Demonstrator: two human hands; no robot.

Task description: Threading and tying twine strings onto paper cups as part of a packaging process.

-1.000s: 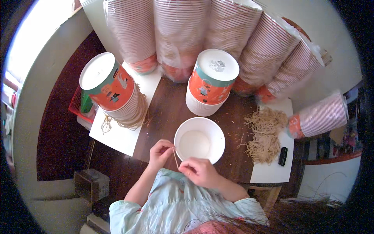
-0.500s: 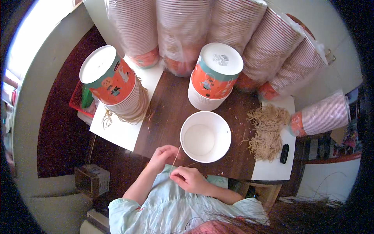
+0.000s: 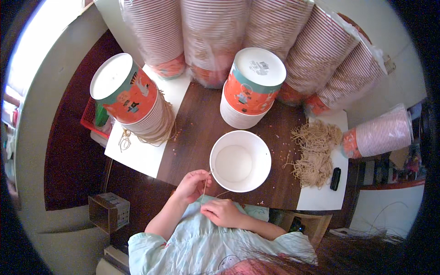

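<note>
Here I am on the head view, and my left grip [image 3: 195, 185] is nearly closed, thumb and fingers pinched on a thin tan cord [image 3: 204, 192] just beside the cup's rim. Down at the tabletop's front edge, my right grip [image 3: 222, 212] is curled in, fingertips closed on the cord's lower stretch. The white cup [image 3: 233, 162] stands mouth up near the middle of that front edge, the cord running down from its left side. Behind it, toward the back edge, an upturned cup stack [image 3: 247, 96] in orange and green! Over by the left edge, a second stack [image 3: 133, 107], cords draped down its side, on a white sheet [image 3: 142, 162]. Along the right edge, tangled tan cords [image 3: 314, 153] and a small black object [image 3: 336, 179]. Plastic-wrapped cup stacks [image 3: 213, 41] line the back edge.
</note>
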